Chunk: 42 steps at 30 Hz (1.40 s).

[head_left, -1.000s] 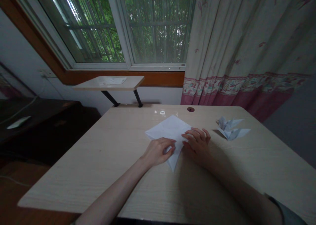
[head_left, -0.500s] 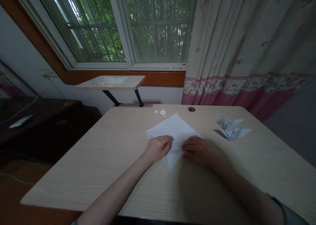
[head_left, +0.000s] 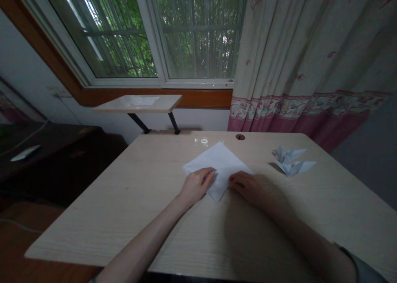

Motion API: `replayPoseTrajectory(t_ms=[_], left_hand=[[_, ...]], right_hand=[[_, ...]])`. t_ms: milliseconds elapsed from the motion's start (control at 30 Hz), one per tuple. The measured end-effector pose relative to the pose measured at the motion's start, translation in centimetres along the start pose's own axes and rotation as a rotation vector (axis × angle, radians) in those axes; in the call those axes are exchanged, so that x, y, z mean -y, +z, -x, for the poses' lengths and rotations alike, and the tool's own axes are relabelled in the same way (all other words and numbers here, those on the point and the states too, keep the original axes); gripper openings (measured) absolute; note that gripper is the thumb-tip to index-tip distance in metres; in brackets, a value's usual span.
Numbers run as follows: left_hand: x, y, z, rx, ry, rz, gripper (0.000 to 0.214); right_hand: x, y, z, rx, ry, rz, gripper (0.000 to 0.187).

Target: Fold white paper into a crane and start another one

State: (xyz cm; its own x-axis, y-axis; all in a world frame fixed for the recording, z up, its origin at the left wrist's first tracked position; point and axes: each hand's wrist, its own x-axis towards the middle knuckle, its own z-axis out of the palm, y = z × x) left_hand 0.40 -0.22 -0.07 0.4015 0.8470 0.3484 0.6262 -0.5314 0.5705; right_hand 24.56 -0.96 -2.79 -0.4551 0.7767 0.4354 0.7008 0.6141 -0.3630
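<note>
My left hand [head_left: 197, 185] rests loosely curled, its fingertips pressing down on the left side of the paper [head_left: 221, 161]. My right hand [head_left: 248, 187] lies palm down, fingers bent and close together, its tips on the paper's right side. Neither hand closes round the sheet; both only bear on it from above. My forearms run in from the near edge of the table [head_left: 130, 217], the right one ending in a grey sleeve [head_left: 359, 270] at the near right corner.

The paper is white and lies flat about the middle of the table, somewhat nearer the far edge. It lies cornerwise: one corner points at the near edge between my hands, another at the far edge.

Well to the right of my right hand, toward the far right corner, lies a small white folded piece [head_left: 291, 161], apart from the sheet. By the middle of the far edge there is a round hole [head_left: 240, 137] in the tabletop.

Past the far edge a small shelf [head_left: 139, 103] stands out from the wall under the window [head_left: 149, 34], with a curtain [head_left: 310, 55] hanging to its right. Off the table's left edge stands a dark cabinet [head_left: 56, 150].
</note>
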Motion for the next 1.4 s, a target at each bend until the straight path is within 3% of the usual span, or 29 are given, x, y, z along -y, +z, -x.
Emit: replayPoseTrajectory(t_ms=[167,300,433,567,700,1100,1267,1400], left_hand=[[-0.4,-0.6,0.3,0.014,0.126,0.089,0.042],[-0.3,-0.5,0.4,-0.064,0.227,-0.003,0.044],[-0.1,0.0,0.4,-0.167,0.262,-0.05,0.039],[0.2,0.3,0.3,-0.181,0.255,-0.043,0.031],[0.4,0.4,0.3,-0.202,0.18,-0.093,0.035],[0.5,0.3,0.1,-0.148,-0.276,-0.401,0.023],[0.2,0.0,0.0,-0.123,-0.345,-0.435,0.022],[0.5,0.1,0.1,-0.203,-0.305,-0.367,0.022]], right_hand=[[-1.1,1.0,0.2,-0.056,0.11,-0.128,0.016],[-1.1,0.9,0.1,-0.029,0.185,-0.146,0.016],[-0.5,0.3,-0.2,0.042,0.257,-0.135,0.017],[-0.1,0.0,-0.4,0.048,0.255,-0.134,0.016],[-0.1,-0.1,-0.4,0.04,0.248,-0.092,0.014],[-0.4,0.3,-0.4,0.013,0.206,0.104,0.019],[-0.6,0.5,-0.4,-0.009,0.225,0.078,0.021],[-0.7,0.6,-0.5,-0.018,0.262,0.029,0.023]])
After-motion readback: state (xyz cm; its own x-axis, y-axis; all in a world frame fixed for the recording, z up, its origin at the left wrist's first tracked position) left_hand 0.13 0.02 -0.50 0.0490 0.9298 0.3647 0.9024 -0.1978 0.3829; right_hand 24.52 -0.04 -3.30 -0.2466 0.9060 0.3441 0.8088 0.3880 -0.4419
